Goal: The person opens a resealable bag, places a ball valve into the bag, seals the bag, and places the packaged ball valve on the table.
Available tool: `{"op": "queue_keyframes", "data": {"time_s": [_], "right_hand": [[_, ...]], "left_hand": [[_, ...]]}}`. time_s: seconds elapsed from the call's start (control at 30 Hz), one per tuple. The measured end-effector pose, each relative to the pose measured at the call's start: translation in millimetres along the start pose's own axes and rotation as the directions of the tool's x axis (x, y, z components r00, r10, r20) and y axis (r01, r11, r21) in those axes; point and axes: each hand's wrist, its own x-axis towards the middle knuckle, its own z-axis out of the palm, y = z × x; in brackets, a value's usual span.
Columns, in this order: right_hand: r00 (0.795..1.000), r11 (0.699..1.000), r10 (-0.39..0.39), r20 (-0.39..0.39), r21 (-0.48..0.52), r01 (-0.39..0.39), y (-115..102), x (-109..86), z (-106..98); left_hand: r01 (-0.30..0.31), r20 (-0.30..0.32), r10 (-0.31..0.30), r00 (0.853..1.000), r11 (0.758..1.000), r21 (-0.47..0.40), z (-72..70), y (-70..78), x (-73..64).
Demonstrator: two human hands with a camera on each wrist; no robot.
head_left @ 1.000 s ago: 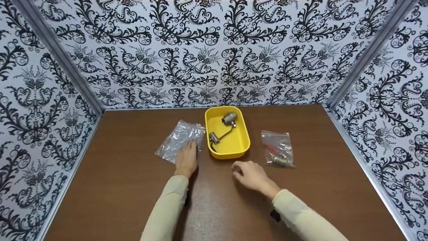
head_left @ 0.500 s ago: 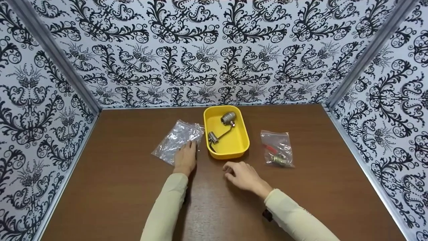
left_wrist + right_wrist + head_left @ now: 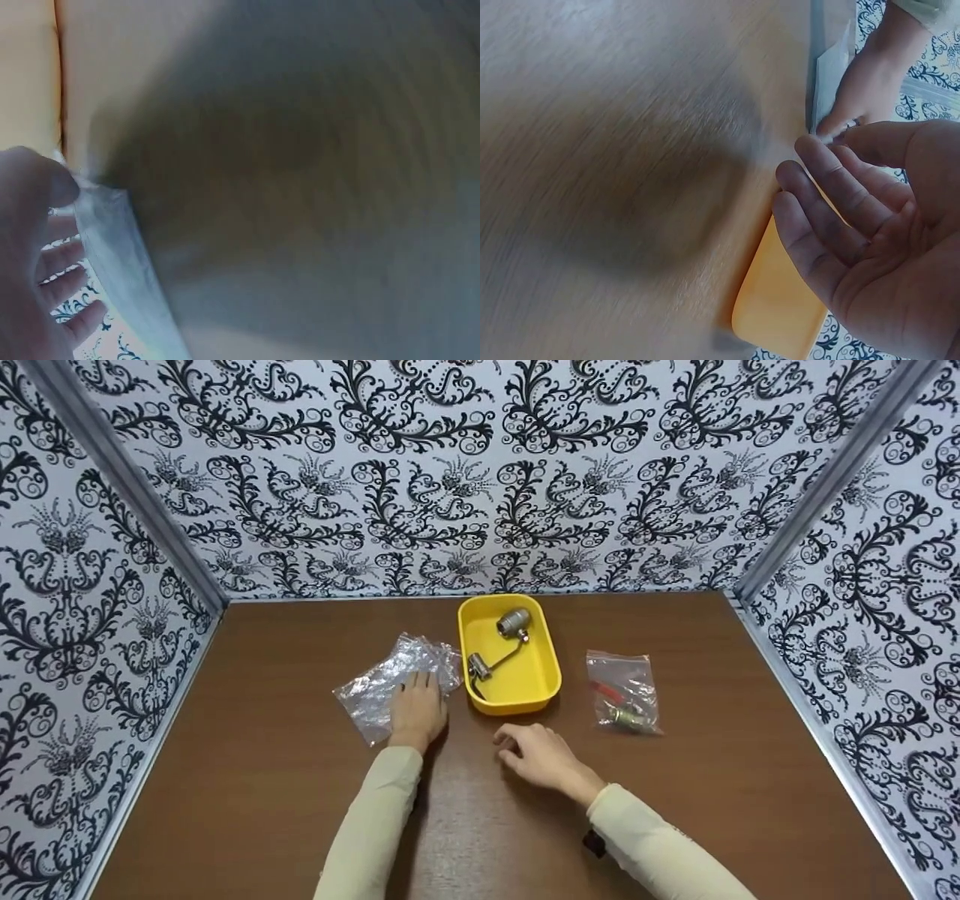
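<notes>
My left hand [image 3: 418,708] lies palm down on a clear plastic bag [image 3: 370,690], left of a yellow tray [image 3: 510,708]. In the left wrist view its thumb [image 3: 45,180] touches the edge of the bag [image 3: 120,240], and the fingers look mostly straight. In front of the tray hovers my right hand [image 3: 541,755], its fingers loosely bent and nothing in them; the right wrist view shows its bare palm [image 3: 885,262]. Inside the tray are a grey metal cylinder [image 3: 514,622] and a smaller metal piece [image 3: 478,666] on a thin bent rod [image 3: 506,658].
To the tray's right lies a zip bag [image 3: 626,671] holding a red part [image 3: 607,691] and a brass-coloured fitting [image 3: 628,718]. Patterned walls [image 3: 450,480] bound the brown table [image 3: 480,825] at the back and sides.
The clear bag has turned slightly under my left hand, its near corner shifting toward me. My right hand has drifted a little to the left. The tray and zip bag stay put.
</notes>
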Motion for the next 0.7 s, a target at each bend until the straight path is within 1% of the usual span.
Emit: {"op": "queue_keyframes", "data": {"time_s": [0.1, 0.17, 0.23, 0.3, 0.37, 0.47, 0.57, 0.67, 0.7], "right_hand": [[1.0, 1.0, -0.002, -0.001, -0.003, 0.002, -1.0, 0.5, 1.5], [1.0, 1.0, -0.005, -0.002, -0.005, 0.005, -1.0, 0.8, 2.5], [1.0, 1.0, -0.012, -0.006, -0.005, 0.012, -1.0, 0.8, 3.5], [1.0, 1.0, -0.024, -0.015, -0.007, 0.023, -0.8, 0.7, 4.7], [0.999, 0.999, -0.032, -0.025, -0.01, 0.032, -0.5, 0.5, 5.4], [0.999, 0.999, -0.037, -0.036, -0.013, 0.037, 0.0, 0.2, 6.2], [0.999, 0.999, -0.033, -0.035, -0.003, 0.032, 0.2, 0.3, 6.7], [0.999, 1.0, -0.02, -0.035, 0.023, 0.021, 0.5, 1.2, 7.2], [0.999, 0.999, -0.015, -0.038, 0.036, 0.016, 0.5, 1.7, 7.3]], "left_hand": [[0.013, -0.024, -0.015, 1.0, 0.997, -0.072, 4.5, 5.7, 2.7], [0.011, -0.042, -0.015, 0.999, 0.995, -0.097, 7.3, 9.5, 3.4], [-0.002, -0.077, -0.005, 0.997, 0.996, -0.086, 9.0, 12.5, 2.6], [-0.024, -0.129, 0.018, 0.992, 0.999, -0.042, 9.7, 14.1, 0.6], [-0.059, -0.183, 0.06, 0.981, 0.998, 0.011, 10.0, 14.7, -1.4], [-0.101, -0.232, 0.111, 0.966, 0.993, 0.056, 10.2, 13.8, -4.3], [-0.117, -0.252, 0.124, 0.96, 0.992, 0.043, 9.9, 11.1, -6.3], [-0.118, -0.287, 0.111, 0.952, 0.993, -0.007, 8.3, 7.8, -8.0], [-0.119, -0.306, 0.104, 0.946, 0.992, -0.029, 7.5, 6.7, -8.9]]}}
